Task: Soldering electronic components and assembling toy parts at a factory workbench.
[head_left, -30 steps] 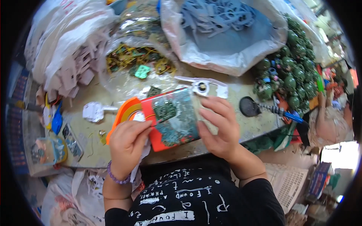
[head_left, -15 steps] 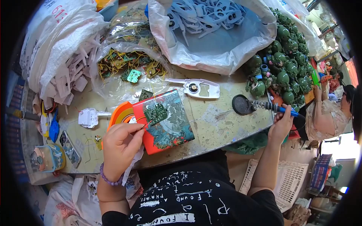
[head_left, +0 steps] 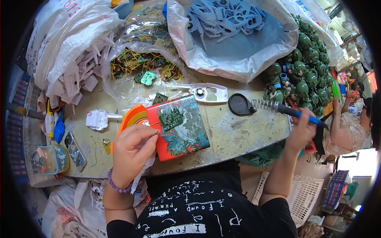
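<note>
My left hand [head_left: 137, 144] pinches a thin wire between thumb and forefinger. The wire runs at a green circuit board [head_left: 171, 119], which lies on a red box [head_left: 160, 148] with a worn, stained top. A pale strip hangs beneath this hand, partly hidden. In my right hand [head_left: 301, 133] is a soldering iron [head_left: 310, 119] with a blue handle. Its front end is in the coiled spring of a holder [head_left: 240, 104] with a round black base. Behind the box lie a second board [head_left: 160, 98] and a white plastic housing [head_left: 208, 93] with a round speaker-like part.
An orange tape roll [head_left: 133, 117] stands left of the box. Farther left are a white part [head_left: 97, 119], a phone [head_left: 75, 151] and a plastic tub [head_left: 53, 159]. Behind are wired boards [head_left: 143, 63], a sack [head_left: 238, 71] and green figures [head_left: 303, 79]. A person [head_left: 343, 127] sits at right.
The holder's base has shifted left across the table. More of the iron's dark front shows between spring and my right hand. My left hand keeps its pinch near the board.
</note>
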{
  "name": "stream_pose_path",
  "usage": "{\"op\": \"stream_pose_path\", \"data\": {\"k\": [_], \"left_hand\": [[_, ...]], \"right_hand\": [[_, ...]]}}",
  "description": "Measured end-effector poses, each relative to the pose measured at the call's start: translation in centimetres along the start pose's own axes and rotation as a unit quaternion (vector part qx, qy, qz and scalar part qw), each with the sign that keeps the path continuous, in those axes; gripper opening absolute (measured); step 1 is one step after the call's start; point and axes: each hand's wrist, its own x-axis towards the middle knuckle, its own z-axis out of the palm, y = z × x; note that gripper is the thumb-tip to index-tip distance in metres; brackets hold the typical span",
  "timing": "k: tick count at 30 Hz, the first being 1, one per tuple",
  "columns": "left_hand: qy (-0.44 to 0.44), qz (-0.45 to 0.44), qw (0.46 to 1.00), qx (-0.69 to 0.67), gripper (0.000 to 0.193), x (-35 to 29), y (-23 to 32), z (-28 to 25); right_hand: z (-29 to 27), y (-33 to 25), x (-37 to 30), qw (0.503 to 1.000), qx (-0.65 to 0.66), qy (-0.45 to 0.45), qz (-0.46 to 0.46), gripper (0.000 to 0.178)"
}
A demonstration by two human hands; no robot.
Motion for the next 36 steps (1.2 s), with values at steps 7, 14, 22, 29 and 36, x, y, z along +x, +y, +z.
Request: {"op": "stream_pose_path", "data": {"k": [7, 14, 22, 29, 36], "left_hand": [[0.010, -0.039, 0.999, -0.011, 0.010, 0.3, -0.3, -0.4], [-0.019, -0.077, 0.996, -0.048, 0.007, 0.2, 0.0, -0.6], [-0.148, -0.056, 0.987, 0.034, 0.006, 0.4, -0.1, -1.8], [-0.109, -0.128, 0.985, -0.037, 0.006, 0.8, 0.4, -1.0], [-0.082, 0.003, 0.987, 0.137, 0.006, 1.5, 0.3, -1.1]], "right_hand": [[-5.6, -2.6, -1.1, 0.970, 0.008, 0.158, -0.184, 0.012], [1.6, -3.9, -8.6, 0.937, 0.224, -0.130, -0.234, 0.033], [3.7, -5.5, -10.9, 0.903, 0.252, -0.295, -0.187, 0.036], [4.2, -5.1, -11.3, 0.893, 0.252, -0.314, -0.200, 0.036], [4.5, -4.7, -11.5, 0.888, 0.255, -0.318, -0.215, 0.037]]}}
